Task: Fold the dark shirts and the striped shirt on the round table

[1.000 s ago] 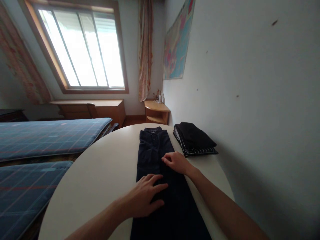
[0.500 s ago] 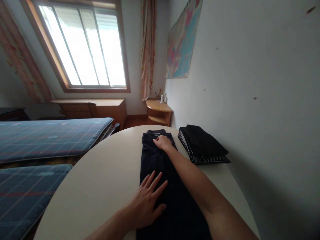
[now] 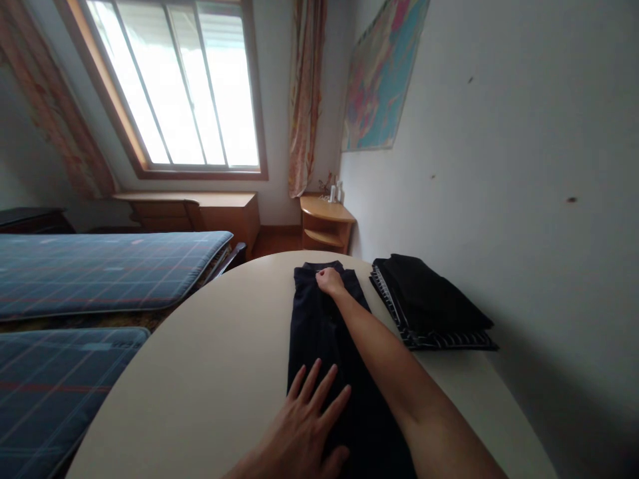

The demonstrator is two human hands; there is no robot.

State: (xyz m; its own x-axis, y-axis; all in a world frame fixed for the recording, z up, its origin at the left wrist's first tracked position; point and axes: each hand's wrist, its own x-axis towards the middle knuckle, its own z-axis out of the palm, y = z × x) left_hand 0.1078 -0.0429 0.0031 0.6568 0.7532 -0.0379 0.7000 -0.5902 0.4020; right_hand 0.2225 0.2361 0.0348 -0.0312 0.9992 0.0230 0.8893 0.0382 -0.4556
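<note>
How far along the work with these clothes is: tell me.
Apparently done: a compact stack of black and white-striped folded clothes on the round off-white table. In hand: a long navy collared garment, the right hand closed near its collar, the left hand spread lower down. Seemingly left: the garment lies lengthwise, not compact like the stack.

Two hands [image 3: 310, 424], one garment [image 3: 312, 326], one clothes pile [image 3: 426, 293]

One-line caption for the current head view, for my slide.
Right hand at the collar of a dark shirt, left hand spread lower down.
</note>
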